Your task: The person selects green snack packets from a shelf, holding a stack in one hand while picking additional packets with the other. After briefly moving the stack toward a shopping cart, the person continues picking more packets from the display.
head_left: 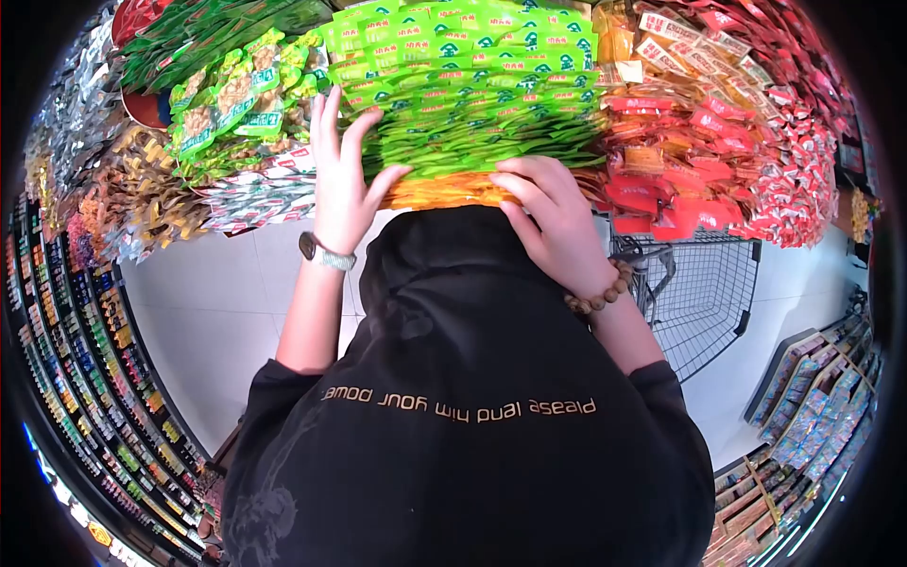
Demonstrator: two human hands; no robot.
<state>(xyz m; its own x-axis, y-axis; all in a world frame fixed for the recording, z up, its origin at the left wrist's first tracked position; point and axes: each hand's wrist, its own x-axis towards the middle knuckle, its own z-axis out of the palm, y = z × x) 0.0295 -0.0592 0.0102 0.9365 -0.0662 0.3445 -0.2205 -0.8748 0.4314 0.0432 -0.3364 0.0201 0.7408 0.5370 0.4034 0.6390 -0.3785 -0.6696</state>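
Observation:
Rows of bright green snack packets [463, 57] are stacked neatly in front of me. Along their near edge runs a layer of orange packets [439, 194]. My left hand [342, 175] is at the left side of the green stack, fingers spread and thumb apart, with nothing held. A watch [307, 248] is on that wrist. My right hand [553, 213] rests at the near right edge of the stack, over the orange packets, its fingers bent and apart. It appears to touch the packets without gripping one. A beaded bracelet [605, 295] circles the right wrist.
Green bags of nuts [241, 94] and white packets [265, 194] lie to the left. Red packets [671, 161] heap up on the right. A wire shopping cart [704, 293] stands behind on the right. Stocked shelves [85, 359] curve along the left.

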